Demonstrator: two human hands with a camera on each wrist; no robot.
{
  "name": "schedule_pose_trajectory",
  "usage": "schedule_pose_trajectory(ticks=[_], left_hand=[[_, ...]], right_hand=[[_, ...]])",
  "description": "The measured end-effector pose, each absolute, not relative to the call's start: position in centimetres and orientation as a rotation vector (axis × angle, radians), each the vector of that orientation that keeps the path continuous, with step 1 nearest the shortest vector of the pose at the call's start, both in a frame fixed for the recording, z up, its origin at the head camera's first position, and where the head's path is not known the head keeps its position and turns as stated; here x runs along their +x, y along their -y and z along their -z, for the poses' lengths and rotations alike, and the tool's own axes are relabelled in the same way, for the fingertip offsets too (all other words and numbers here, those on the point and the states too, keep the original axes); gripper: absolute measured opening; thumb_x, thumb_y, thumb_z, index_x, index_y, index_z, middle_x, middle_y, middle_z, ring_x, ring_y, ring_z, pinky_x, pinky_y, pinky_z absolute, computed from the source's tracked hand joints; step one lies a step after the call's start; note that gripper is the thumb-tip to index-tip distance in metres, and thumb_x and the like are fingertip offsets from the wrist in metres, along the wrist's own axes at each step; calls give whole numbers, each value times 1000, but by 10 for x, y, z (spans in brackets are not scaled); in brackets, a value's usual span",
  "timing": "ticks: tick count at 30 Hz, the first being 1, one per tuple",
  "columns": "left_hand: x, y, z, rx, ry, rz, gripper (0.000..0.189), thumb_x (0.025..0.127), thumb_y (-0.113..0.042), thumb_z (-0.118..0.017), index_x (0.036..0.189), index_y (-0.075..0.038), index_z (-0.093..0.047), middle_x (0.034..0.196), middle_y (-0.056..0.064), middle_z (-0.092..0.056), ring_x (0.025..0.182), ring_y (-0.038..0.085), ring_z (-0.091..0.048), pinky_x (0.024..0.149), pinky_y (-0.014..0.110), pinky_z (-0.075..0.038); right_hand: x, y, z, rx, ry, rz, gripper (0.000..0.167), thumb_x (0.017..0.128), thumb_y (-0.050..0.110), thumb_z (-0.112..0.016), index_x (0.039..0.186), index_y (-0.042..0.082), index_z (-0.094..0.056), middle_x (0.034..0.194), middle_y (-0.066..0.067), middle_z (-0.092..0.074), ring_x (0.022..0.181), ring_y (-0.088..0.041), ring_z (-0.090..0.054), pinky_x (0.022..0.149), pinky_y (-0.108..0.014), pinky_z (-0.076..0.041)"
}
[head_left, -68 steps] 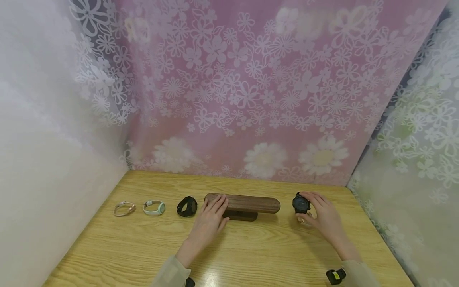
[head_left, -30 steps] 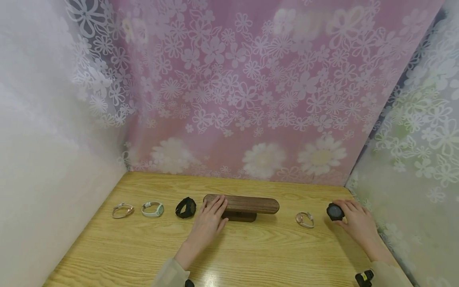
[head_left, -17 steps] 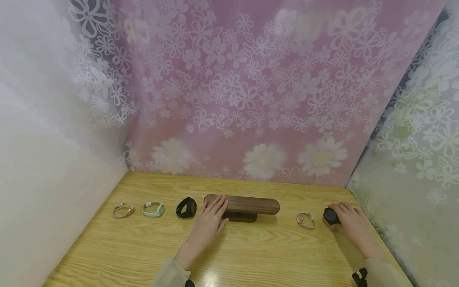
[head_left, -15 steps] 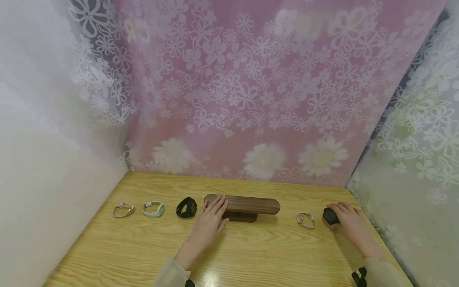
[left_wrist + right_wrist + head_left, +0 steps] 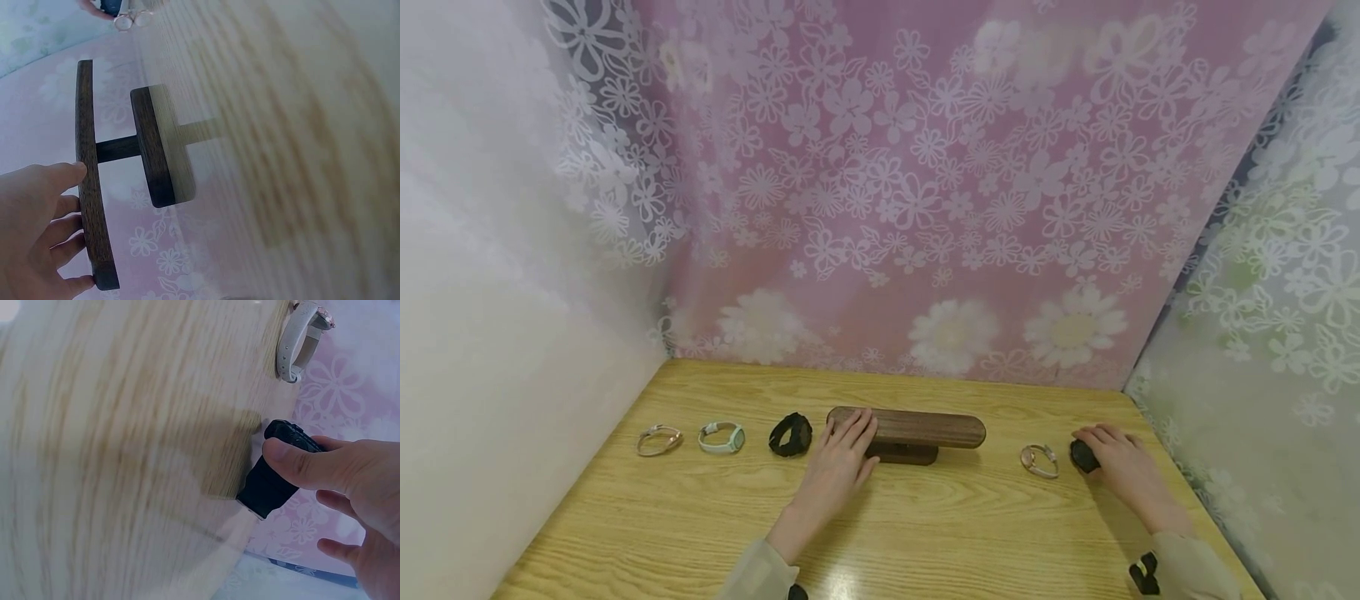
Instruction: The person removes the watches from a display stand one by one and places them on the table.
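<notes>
My left hand (image 5: 838, 458) rests on the left part of a dark brown wooden display stand (image 5: 928, 427), a rounded bar on a short post and base. In the left wrist view its thumb and fingertips touch the bar's upper side. At the far right, my right hand (image 5: 1131, 471) holds a black wristwatch (image 5: 1083, 456). The right wrist view shows the thumb (image 5: 280, 450) pinching this watch close to the tabletop, its strap hanging toward the wood. Left of it stands a rose-gold watch with a pale strap (image 5: 1040, 461).
Left of the stand, a row on the wooden table (image 5: 880, 533) holds a black watch (image 5: 791, 434), a mint-green watch (image 5: 722, 437) and a thin rose-gold watch (image 5: 659, 440). A pink floral curtain (image 5: 880, 208) hangs behind, with pale sheets at both sides.
My right hand has carried the black watch rightward from beside the rose-gold watch, then lowered it and drawn slightly back left. The left hand stays on the stand.
</notes>
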State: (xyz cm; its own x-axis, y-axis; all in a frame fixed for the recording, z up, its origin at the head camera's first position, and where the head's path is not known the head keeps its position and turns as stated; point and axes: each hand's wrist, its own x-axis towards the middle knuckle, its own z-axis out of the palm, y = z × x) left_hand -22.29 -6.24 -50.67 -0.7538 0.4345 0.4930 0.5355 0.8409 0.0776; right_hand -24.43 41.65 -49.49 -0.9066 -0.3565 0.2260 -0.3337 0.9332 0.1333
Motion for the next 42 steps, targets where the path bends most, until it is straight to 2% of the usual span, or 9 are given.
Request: schedule_pose_trajectory(ticks=[19,26,36,42], left_hand=[[-222,63,508,-713,2567,282,58,100,-33,-65,150,-7,-51,157,8,-44,145,28,-42,118,57,-33],[-223,63,507,-717,2559,313,58,100,-32,-65,150,-7,-51,157,9,-44,145,28,-42,118,57,-33],[-223,63,505,-721,2586,314,58,101,-32,-65,151,-7,-49,158,8,-42,146,28,-40,119,57,-32],[-223,63,505,-723,2586,308,57,101,-33,-64,150,-7,-49,158,9,-42,145,28,-41,118,57,-32]], right_hand=[[-241,-417,496,512,2848,111,75,60,9,-94,130,4,-66,129,-22,-64,123,-48,-54,88,-68,-47],[-241,-418,497,541,2832,60,77,61,4,-94,132,4,-64,129,-23,-64,120,-48,-55,85,-69,-47],[-239,-414,490,537,2839,49,73,62,8,-94,130,3,-66,126,-22,-65,118,-47,-56,84,-67,-48],[-238,-413,489,539,2832,42,75,62,5,-94,131,3,-65,126,-23,-65,118,-48,-56,84,-69,-48]])
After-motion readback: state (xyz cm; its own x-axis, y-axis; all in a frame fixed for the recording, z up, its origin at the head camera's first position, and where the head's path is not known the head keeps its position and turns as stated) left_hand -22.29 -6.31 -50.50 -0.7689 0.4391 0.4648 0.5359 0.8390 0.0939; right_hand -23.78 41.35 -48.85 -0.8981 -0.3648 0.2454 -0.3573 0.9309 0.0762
